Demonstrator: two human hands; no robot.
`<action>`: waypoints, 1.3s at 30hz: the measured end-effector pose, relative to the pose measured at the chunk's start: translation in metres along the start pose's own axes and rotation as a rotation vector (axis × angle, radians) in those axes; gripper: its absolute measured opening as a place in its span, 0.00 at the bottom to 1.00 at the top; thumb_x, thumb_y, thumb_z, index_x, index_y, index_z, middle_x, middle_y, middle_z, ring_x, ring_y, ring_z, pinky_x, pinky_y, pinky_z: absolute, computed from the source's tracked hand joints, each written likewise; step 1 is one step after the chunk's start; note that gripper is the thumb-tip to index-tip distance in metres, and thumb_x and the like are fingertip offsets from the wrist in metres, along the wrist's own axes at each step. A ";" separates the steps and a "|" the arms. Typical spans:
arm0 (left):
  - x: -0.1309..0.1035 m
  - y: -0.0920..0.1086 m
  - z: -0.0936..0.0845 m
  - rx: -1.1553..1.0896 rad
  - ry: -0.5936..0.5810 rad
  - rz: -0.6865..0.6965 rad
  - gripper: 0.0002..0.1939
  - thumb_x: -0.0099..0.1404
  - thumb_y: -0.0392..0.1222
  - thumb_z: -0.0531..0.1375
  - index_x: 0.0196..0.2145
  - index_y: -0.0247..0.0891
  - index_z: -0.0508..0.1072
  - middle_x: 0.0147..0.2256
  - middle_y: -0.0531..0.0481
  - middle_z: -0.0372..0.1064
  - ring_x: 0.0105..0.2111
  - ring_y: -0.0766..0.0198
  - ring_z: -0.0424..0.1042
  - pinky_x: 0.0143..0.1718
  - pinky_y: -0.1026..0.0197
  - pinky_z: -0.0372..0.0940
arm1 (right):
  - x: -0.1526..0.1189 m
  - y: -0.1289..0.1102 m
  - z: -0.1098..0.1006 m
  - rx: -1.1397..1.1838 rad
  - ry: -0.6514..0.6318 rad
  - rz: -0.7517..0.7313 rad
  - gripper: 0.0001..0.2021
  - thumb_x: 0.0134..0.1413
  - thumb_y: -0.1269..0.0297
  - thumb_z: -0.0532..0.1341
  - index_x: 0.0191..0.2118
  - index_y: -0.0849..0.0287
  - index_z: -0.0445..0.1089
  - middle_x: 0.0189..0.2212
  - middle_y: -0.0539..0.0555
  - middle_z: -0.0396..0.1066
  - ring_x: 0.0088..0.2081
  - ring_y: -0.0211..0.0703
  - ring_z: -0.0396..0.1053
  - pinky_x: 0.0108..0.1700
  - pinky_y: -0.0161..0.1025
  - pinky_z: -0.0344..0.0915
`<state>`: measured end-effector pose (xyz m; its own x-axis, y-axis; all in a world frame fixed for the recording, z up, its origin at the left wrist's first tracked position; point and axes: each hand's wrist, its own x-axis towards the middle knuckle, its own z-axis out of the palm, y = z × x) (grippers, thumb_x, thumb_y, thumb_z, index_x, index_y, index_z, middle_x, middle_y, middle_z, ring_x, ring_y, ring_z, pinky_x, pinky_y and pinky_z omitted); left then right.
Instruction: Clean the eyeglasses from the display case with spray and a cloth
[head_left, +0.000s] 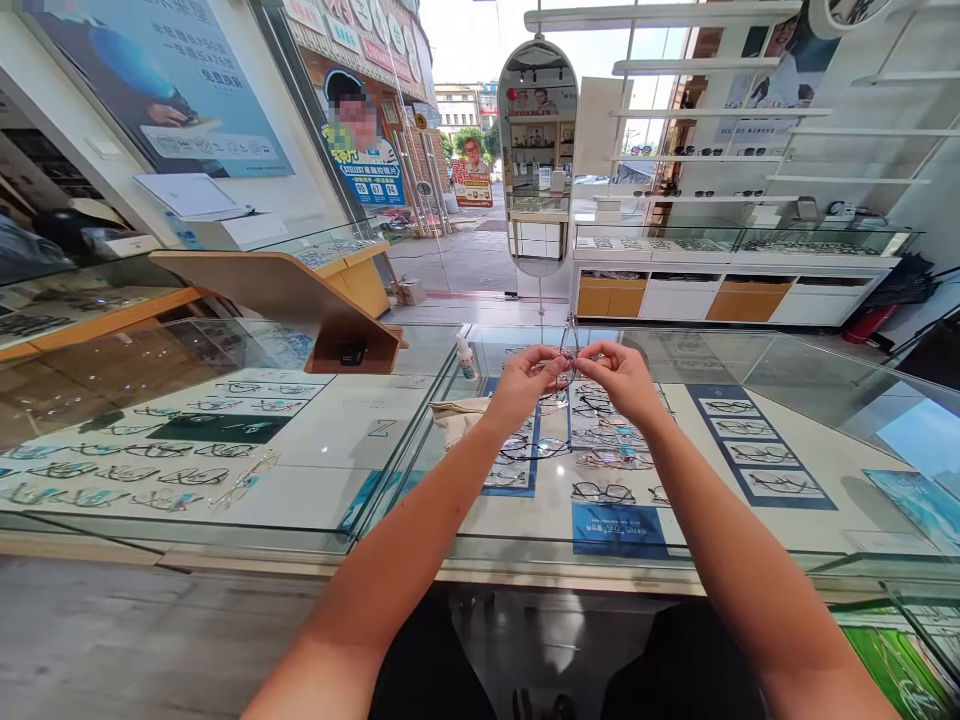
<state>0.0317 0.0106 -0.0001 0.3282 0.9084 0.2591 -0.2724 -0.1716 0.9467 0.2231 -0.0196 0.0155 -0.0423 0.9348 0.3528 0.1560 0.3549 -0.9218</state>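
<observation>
A pair of thin-framed eyeglasses (571,345) is held up between both hands over the glass display counter. My left hand (529,380) pinches it from the left side, fingers curled. From the right, my right hand (618,375) grips the same glasses between thumb and fingers. Just left of my left hand lies a beige cloth (454,418) on the counter glass, with a small white bottle (466,358) standing behind it. Below the hands, rows of eyeglasses (602,492) show inside the case, beside a blue card (619,530).
A wooden stand (352,345) rests on the counter at the left. An oval mirror (538,160) hangs beyond the counter. The counter's glass front edge (525,552) runs close to the person's legs. More eyeglasses (202,450) fill the left case.
</observation>
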 end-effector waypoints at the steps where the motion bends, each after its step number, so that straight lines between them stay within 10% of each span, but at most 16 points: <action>1: 0.000 0.000 0.000 -0.002 -0.005 0.000 0.27 0.54 0.61 0.77 0.39 0.39 0.76 0.46 0.47 0.76 0.47 0.58 0.76 0.48 0.52 0.78 | 0.000 -0.001 -0.001 -0.007 0.001 0.001 0.19 0.54 0.43 0.72 0.36 0.55 0.75 0.17 0.40 0.50 0.22 0.35 0.43 0.29 0.39 0.43; 16: 0.011 0.006 -0.034 0.349 -0.079 -0.008 0.26 0.62 0.65 0.72 0.38 0.38 0.78 0.43 0.43 0.78 0.44 0.57 0.76 0.40 0.57 0.77 | 0.001 -0.004 -0.032 -0.689 0.395 -0.275 0.09 0.70 0.55 0.60 0.41 0.53 0.73 0.18 0.44 0.62 0.21 0.41 0.53 0.34 0.41 0.51; 27: -0.002 0.016 -0.007 0.133 0.013 0.007 0.27 0.58 0.64 0.75 0.38 0.38 0.75 0.41 0.45 0.76 0.49 0.53 0.77 0.43 0.53 0.80 | -0.013 -0.002 0.016 -0.481 0.307 -0.323 0.11 0.70 0.50 0.61 0.41 0.52 0.72 0.18 0.41 0.53 0.22 0.40 0.51 0.32 0.41 0.50; 39: -0.005 -0.001 0.004 0.140 -0.061 0.056 0.24 0.62 0.64 0.72 0.39 0.39 0.76 0.40 0.49 0.72 0.46 0.58 0.75 0.43 0.56 0.79 | -0.007 0.001 0.018 -0.254 0.295 -0.211 0.10 0.65 0.52 0.65 0.38 0.53 0.72 0.21 0.43 0.57 0.26 0.40 0.56 0.34 0.41 0.54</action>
<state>0.0342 0.0044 -0.0021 0.3719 0.8716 0.3193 -0.1647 -0.2765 0.9468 0.2055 -0.0259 0.0092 0.1784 0.7847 0.5936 0.4137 0.4876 -0.7689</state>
